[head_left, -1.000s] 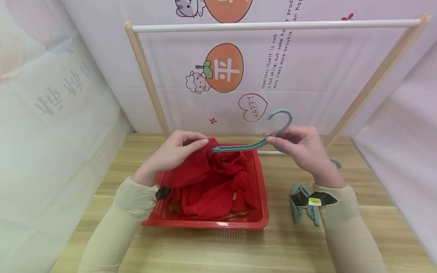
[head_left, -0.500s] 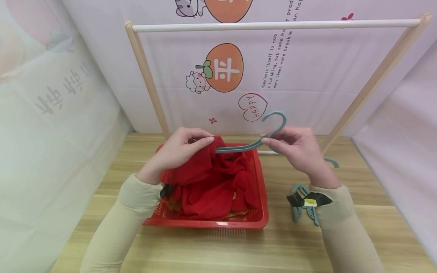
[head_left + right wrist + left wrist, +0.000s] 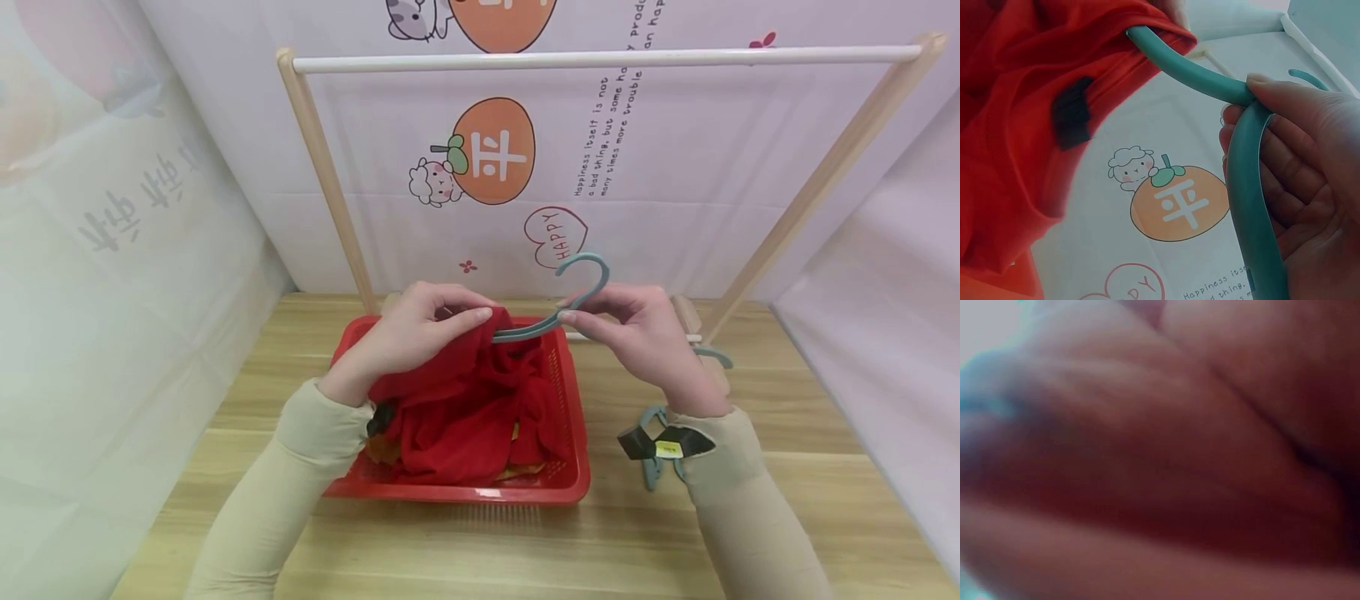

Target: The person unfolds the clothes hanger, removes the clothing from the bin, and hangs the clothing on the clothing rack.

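Observation:
My right hand (image 3: pixel 637 337) pinches a teal clothes hanger (image 3: pixel 592 279) just below its hook, between thumb and fingers. One arm of that hanger runs left into the neck opening of a red garment (image 3: pixel 457 433). My left hand (image 3: pixel 408 333) pinches the garment's edge beside the spot where the hanger enters. The rest of the garment hangs and lies in a red basket (image 3: pixel 581 417). In the right wrist view the hanger (image 3: pixel 1210 84) slips under the red cloth (image 3: pixel 1110 75), and a dark label (image 3: pixel 1071 112) shows inside the neckline. The left wrist view is a blurred close-up of the hand (image 3: pixel 1147 425).
Behind the basket stands a clothes rack with a white rail (image 3: pixel 600 58) and wooden posts (image 3: pixel 825 192). More teal hangers (image 3: pixel 651 475) lie on the wooden table (image 3: pixel 480 554) under the right wrist, and another hanger (image 3: pixel 712 357) is by the rack's right foot. Brownish-yellow cloth (image 3: pixel 382 450) peeks from the basket.
The hanger and my right hand have moved left, and the hanger's arm has gone deeper into the red garment. My left hand has shifted right with the garment's edge.

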Demonstrator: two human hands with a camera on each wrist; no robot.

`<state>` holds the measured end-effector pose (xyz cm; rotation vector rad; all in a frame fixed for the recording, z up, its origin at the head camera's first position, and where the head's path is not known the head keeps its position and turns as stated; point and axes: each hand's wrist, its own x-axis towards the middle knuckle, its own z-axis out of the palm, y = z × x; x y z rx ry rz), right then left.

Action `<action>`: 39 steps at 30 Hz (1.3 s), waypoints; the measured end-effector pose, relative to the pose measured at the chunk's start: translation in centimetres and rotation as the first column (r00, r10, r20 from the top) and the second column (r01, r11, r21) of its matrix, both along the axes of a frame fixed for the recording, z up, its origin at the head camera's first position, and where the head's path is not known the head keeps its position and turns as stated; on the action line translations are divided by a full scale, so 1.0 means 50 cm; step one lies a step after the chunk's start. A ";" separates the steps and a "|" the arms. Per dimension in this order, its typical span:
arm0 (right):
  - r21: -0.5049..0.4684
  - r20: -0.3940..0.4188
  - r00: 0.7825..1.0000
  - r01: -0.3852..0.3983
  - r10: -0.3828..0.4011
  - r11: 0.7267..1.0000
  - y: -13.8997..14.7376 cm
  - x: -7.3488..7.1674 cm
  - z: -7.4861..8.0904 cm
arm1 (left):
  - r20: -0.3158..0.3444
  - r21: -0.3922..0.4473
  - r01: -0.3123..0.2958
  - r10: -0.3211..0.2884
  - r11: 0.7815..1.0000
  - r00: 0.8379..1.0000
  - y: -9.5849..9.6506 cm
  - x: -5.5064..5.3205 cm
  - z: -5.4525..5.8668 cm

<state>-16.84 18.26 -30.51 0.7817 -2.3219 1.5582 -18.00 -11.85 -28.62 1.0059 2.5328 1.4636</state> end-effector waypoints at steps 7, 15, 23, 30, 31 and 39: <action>0.006 0.008 0.999 0.033 -0.033 0.999 0.010 -0.001 -0.003 | 0.015 -0.050 -0.002 0.003 0.999 1.000 -0.007 0.007 -0.004; 0.021 0.011 0.993 0.115 -0.115 0.993 0.027 0.004 0.008 | -0.063 -0.106 -0.052 0.045 0.993 0.997 -0.033 0.012 0.003; 0.024 0.003 0.993 0.117 -0.117 0.993 0.032 0.002 0.008 | -0.208 -0.097 -0.051 0.030 0.994 0.978 -0.037 0.010 -0.001; 0.019 -0.012 0.992 0.124 -0.124 0.992 0.032 0.001 0.008 | -0.222 -0.030 -0.047 0.039 0.998 0.974 -0.030 0.011 -0.004; 0.018 -0.012 0.992 0.125 -0.125 0.992 0.032 0.000 0.008 | -0.226 -0.023 -0.050 0.043 0.999 0.973 -0.030 0.010 -0.004; 0.012 -0.024 0.993 0.118 -0.118 0.993 0.031 -0.002 0.007 | -0.231 0.015 -0.072 0.074 0.997 0.970 -0.029 0.007 -0.006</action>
